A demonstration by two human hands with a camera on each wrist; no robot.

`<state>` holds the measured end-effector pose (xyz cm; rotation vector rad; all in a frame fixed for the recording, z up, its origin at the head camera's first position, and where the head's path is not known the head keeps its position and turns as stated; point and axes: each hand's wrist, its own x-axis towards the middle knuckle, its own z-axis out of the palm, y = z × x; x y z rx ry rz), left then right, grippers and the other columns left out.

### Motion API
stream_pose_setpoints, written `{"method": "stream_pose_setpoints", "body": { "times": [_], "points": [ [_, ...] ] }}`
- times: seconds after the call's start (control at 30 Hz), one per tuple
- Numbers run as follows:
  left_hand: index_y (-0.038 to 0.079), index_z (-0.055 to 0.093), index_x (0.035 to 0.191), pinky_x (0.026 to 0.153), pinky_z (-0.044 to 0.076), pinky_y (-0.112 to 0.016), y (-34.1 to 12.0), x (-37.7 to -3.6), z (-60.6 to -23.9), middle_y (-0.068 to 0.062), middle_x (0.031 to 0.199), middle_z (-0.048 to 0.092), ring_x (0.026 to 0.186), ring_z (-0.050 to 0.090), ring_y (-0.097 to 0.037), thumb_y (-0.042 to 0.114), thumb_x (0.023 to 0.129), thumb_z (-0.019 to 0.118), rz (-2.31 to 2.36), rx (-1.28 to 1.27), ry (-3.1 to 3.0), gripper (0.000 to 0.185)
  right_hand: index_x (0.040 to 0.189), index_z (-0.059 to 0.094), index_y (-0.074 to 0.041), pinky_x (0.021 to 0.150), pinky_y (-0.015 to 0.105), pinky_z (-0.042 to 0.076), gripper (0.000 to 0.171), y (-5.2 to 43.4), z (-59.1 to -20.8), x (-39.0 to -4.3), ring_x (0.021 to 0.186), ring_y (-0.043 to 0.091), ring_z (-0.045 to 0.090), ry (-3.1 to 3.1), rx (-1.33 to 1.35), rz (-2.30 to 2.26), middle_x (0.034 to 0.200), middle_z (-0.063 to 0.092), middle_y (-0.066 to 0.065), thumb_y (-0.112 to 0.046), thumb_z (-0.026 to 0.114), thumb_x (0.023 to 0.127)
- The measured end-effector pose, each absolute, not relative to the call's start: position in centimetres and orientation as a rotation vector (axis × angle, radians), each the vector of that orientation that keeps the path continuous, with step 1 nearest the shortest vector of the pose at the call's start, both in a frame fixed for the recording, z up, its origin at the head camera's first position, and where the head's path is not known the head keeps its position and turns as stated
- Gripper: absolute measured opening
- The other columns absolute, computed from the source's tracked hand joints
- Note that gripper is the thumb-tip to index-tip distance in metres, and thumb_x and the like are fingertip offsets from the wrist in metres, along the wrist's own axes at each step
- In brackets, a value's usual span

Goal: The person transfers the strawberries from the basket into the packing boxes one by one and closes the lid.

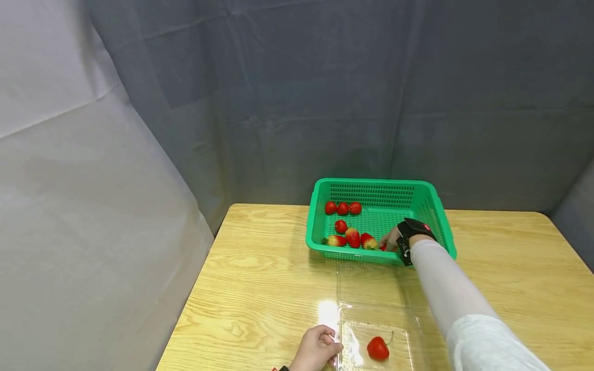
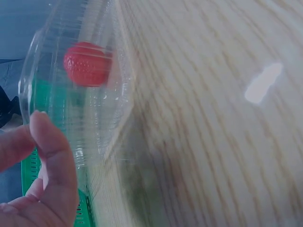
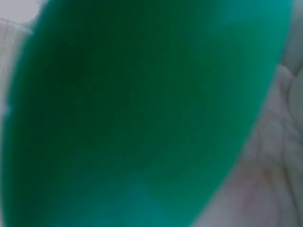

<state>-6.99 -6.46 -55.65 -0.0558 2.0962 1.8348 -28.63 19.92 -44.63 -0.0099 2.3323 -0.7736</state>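
My left hand [image 1: 317, 348] pinches the left edge of a clear plastic clamshell box [image 1: 413, 337] between thumb and fingers. In the left wrist view, the thumb and a fingertip meet at the box's rim [image 2: 26, 90]. One red strawberry [image 1: 378, 349] with a thin curved stem lies inside the box. My right hand [image 1: 392, 240] reaches into the front right of a green plastic basket [image 1: 381, 183]. A bit of red fruit [image 1: 383, 248] shows at its fingertips; the grip is hidden. The basket's blurred green wall [image 3: 142, 109] covers most of the right wrist view.
Left of the right hand, several strawberries [image 1: 352, 237] lie in the basket, some with yellowish ends. Smaller round red fruits [image 1: 343, 208] sit at its back left. The box's transparent lid [image 1: 371, 286] spreads toward the basket on the wooden table [image 1: 260, 268]. Grey cloth [image 1: 287, 103] hangs behind.
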Motion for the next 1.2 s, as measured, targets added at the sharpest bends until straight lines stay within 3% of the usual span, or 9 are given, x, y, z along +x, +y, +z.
{"method": "stream_pose_setpoints", "body": {
  "times": [0.17,0.3,0.4,0.57,0.7,0.9,0.97,1.07,1.2],
  "points": [
    [-0.004,0.055,0.091,0.045,0.046,-0.017,-6.5,-7.0,-55.6,0.002,0.065,0.051,0.046,0.050,-0.005,-0.001,0.078,0.066,1.845,-0.051,2.079,0.017,0.108,0.063,-0.009,0.049,0.025,0.030,0.032,19.9,-45.1,-29.1,0.067,0.017,0.037,2.324,-0.018,-0.714,0.098,0.054,0.012,-0.001,0.058,0.077],
    [-0.003,0.055,0.092,0.045,0.045,-0.016,-6.5,-7.1,-55.6,0.002,0.065,0.051,0.046,0.049,-0.006,-0.001,0.078,0.066,1.846,-0.063,2.066,0.017,0.105,0.058,-0.011,0.047,0.023,0.021,0.030,19.6,-46.0,-29.7,0.051,0.010,0.019,2.333,-0.139,-0.570,0.065,0.034,-0.002,0.002,0.047,0.079],
    [-0.003,0.055,0.091,0.045,0.045,-0.017,-6.5,-7.1,-55.7,0.001,0.065,0.051,0.045,0.049,-0.006,-0.002,0.077,0.065,1.860,-0.069,2.063,0.017,0.108,0.053,-0.011,0.047,0.022,0.021,0.037,19.1,-47.4,-30.6,0.050,0.009,0.017,2.351,-0.263,-0.455,0.071,0.038,0.001,0.007,0.042,0.078],
    [-0.003,0.055,0.091,0.045,0.045,-0.016,-6.6,-7.2,-55.8,0.001,0.064,0.051,0.045,0.049,-0.006,-0.002,0.078,0.065,1.861,-0.073,2.062,0.017,0.121,0.054,-0.017,0.047,0.031,0.023,0.052,20.0,-54.5,-34.6,0.058,0.019,0.034,2.430,-0.313,-0.383,0.116,0.046,0.020,0.011,0.041,0.080],
    [-0.003,0.056,0.092,0.046,0.046,-0.017,-6.6,-7.2,-55.7,0.001,0.065,0.051,0.046,0.050,-0.005,-0.001,0.078,0.065,1.856,-0.082,2.043,0.017,0.122,0.055,-0.018,0.050,0.032,0.027,0.040,22.4,-61.3,-38.4,0.074,0.021,0.042,2.456,-0.497,-0.486,0.126,0.046,0.018,0.000,0.049,0.087],
    [-0.003,0.055,0.092,0.046,0.046,-0.017,-6.5,-7.1,-55.9,0.001,0.066,0.051,0.045,0.049,-0.005,-0.003,0.078,0.065,1.865,-0.078,2.043,0.017,0.125,0.049,0.005,0.057,0.026,0.039,0.040,20.4,-50.3,-33.1,0.061,0.016,0.047,2.406,-0.685,-0.532,0.094,0.057,0.021,-0.007,0.057,0.088],
    [-0.004,0.055,0.092,0.046,0.046,-0.017,-6.5,-7.1,-56.0,0.001,0.066,0.050,0.045,0.049,-0.005,-0.003,0.078,0.065,1.869,-0.075,2.046,0.017,0.127,0.047,0.007,0.063,0.032,0.045,0.044,20.0,-46.7,-32.0,0.072,0.027,0.057,2.383,-0.742,-0.592,0.095,0.057,0.023,-0.011,0.058,0.088],
    [-0.003,0.056,0.091,0.045,0.045,-0.016,-6.5,-7.1,-56.0,0.002,0.065,0.050,0.045,0.049,-0.006,-0.002,0.077,0.066,1.866,-0.069,2.060,0.017,0.130,0.046,0.002,0.079,0.042,0.047,0.047,20.0,-43.1,-30.3,0.104,0.043,0.051,2.363,-0.852,-0.703,0.134,0.038,0.029,-0.015,0.059,0.089],
    [-0.003,0.056,0.090,0.045,0.045,-0.016,-6.5,-7.1,-56.0,0.002,0.064,0.050,0.045,0.049,-0.006,-0.002,0.077,0.065,1.860,-0.065,2.075,0.016,0.133,0.047,-0.010,0.082,0.036,0.046,0.048,18.8,-40.6,-25.6,0.105,0.027,0.052,2.291,-1.008,-0.807,0.134,0.045,0.012,-0.022,0.060,0.088]
  ]
}}
